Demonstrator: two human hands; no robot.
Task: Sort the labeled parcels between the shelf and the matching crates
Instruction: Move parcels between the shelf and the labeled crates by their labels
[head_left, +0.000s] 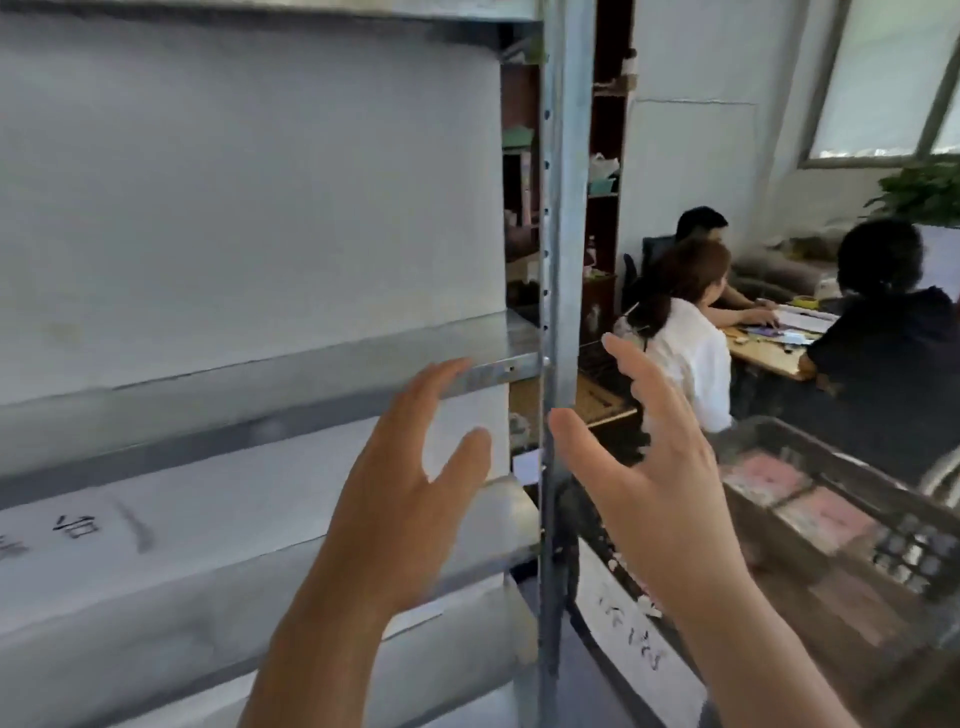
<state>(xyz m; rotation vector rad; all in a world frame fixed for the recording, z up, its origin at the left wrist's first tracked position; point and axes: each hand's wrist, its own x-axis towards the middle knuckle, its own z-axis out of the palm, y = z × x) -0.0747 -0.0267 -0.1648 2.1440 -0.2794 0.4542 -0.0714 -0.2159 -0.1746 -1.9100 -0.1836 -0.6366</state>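
Reaching forward, both bare hands are raised with nothing in them: the left hand (400, 499) has its fingers (436, 379) straight and spread, thumb apart, in front of the metal shelf (260, 395), and the right hand (660, 493) is likewise spread wide, its fingers (631, 364) straight, just right of the shelf's perforated upright post (558, 260). Whether either hand touches the shelf cannot be told. A white paper sheet with dark handwritten characters (78, 525) lies on the lower tier at left; the writing is too blurred to read. Low on the right, a dark slatted plastic crate (831, 467) holds pink-labeled parcels (821, 514), lying flat side by side, and a white label (631, 618) hangs on the crate's near side, its handwritten marks also unreadable. The shelf tier at eye level is backed by a plain white panel (249, 208). Beyond the post stands a dark wooden bookcase (605, 208) with small items. Farther off, three seated people (691, 332) gather round a wooden counter (774, 353) scattered with papers, with a potted plant (924, 192) under a window (883, 78) at the far right.
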